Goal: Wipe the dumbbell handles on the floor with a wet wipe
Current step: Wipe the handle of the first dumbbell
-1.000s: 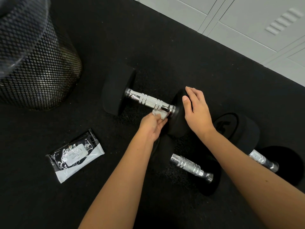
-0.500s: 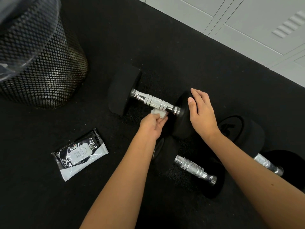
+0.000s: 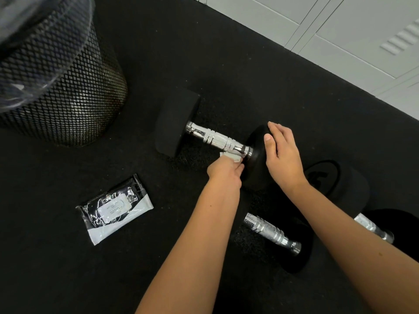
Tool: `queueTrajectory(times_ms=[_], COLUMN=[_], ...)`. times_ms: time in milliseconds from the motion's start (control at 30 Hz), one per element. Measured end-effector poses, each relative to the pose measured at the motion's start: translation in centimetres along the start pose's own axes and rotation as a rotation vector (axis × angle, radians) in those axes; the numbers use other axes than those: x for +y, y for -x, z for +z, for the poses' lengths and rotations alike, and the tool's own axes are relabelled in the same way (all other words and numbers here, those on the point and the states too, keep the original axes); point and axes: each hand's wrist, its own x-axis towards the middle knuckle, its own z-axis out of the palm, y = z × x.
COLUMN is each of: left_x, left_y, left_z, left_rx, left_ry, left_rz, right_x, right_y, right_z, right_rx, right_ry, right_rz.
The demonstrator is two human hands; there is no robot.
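A black dumbbell with a chrome handle (image 3: 217,138) lies on the dark floor in the middle. My left hand (image 3: 224,169) pinches a white wet wipe (image 3: 231,156) against the underside of that handle, close to its right weight. My right hand (image 3: 282,155) rests flat on that right weight (image 3: 255,164), fingers straight. Two more dumbbells lie nearer me: one chrome handle (image 3: 271,232) shows between my forearms, another handle (image 3: 371,227) at the right is partly hidden by my right arm.
A black and white wipes packet (image 3: 115,208) lies on the floor at the left. A black mesh bin (image 3: 61,87) stands at the upper left. Pale locker doors (image 3: 340,37) run along the upper right edge of the floor mat.
Both hands stay on the same dumbbell; the wipe remains at the handle's right end. The view has shifted a little, so everything sits slightly more to the right.
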Motion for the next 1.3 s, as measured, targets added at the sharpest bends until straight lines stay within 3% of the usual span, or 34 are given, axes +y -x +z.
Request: queueTrajectory(times_ms=[133,300,567,1033,1167,1300], left_x=[-0.2,0.3,-0.2,1.2,1.8,3.2], left_y=[-0.8,-0.8,0.2,-0.4,0.2,0.1], left_z=[0.8,0.2,-0.2,-1.2,-1.6,-2.4], left_rx=[0.085,-0.084,0.004,-0.046,0.009,0.009], left_ry=[-0.032,-0.102,0.026,0.241,0.242,0.162], left_rz=[0.019,0.053,-0.011,0.059,0.029,0.117], right_x=[0.0,-0.1,-0.1,-0.3,-0.3,-0.2], right_y=[-0.1,-0.1,0.1,0.1,0.2,0.1], right_z=[0.0,0.0,0.1,-0.1,0.0,0.0], right_rx=[0.001,0.002,0.011,0.015,0.013,0.014], right_ry=[0.006,0.003,0.006,-0.028,-0.023,-0.032], right_rz=[0.003,0.002,-0.001,0.013,0.013,0.010])
